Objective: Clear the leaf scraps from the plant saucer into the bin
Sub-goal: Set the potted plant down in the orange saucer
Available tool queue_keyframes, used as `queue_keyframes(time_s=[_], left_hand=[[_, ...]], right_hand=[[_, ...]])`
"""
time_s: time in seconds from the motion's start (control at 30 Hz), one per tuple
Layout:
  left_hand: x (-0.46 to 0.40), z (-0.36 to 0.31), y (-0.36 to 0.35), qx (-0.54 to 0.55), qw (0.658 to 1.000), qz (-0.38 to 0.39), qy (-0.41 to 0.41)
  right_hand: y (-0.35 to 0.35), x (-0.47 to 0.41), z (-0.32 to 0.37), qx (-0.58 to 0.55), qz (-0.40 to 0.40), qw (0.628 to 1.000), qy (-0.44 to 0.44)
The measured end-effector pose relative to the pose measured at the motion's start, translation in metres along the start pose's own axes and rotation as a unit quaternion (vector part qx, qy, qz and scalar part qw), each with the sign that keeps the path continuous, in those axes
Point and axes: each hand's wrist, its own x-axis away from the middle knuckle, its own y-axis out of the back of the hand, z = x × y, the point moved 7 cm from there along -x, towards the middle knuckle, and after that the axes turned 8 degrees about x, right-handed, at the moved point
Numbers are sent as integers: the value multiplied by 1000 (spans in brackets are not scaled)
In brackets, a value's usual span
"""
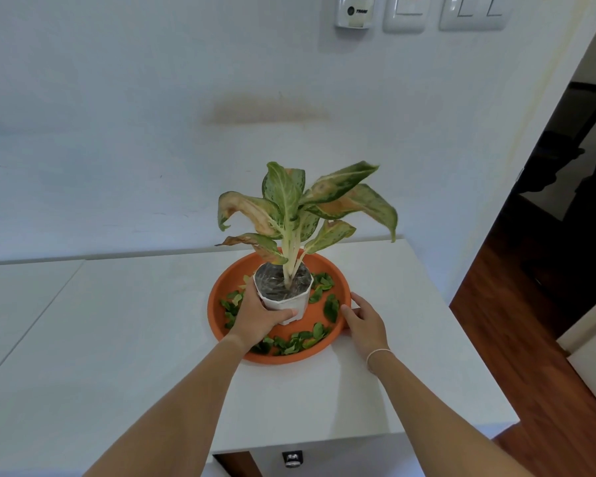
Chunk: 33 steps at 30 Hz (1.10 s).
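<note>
Both forearms reached forward over the white surface [124,339]. The left hand [260,316] had its grip wrapped around the near side of the white pot [289,299], fingers curled onto the pot's wall. The right hand [363,320] lay with fingers loosely spread on the right rim of the orange saucer [227,280], not closed on anything. Green leaf scraps [298,340] lay scattered in the saucer around the pot, some just below the left wrist, others between the pot and the right fingertips. The plant [300,208] stood upright in the pot, before a white wall [152,115].
</note>
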Motion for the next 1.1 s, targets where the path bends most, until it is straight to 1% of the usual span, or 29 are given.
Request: queue_keyframes(time_s=[0.47, 0.77, 0.93, 1.1], left_hand=[[1, -1, 0, -16, 1000, -19, -4], [5, 1, 0, -17, 998, -60, -9], [5, 2, -1, -20, 998, -66, -2], [7, 0, -2, -21, 999, -48, 11]], right_hand=[[1, 2, 2, 7, 0, 1000, 5], [1, 2, 2, 9, -3, 1000, 5], [1, 3, 4, 16, -3, 1000, 6], [2, 4, 5, 19, -2, 1000, 1]])
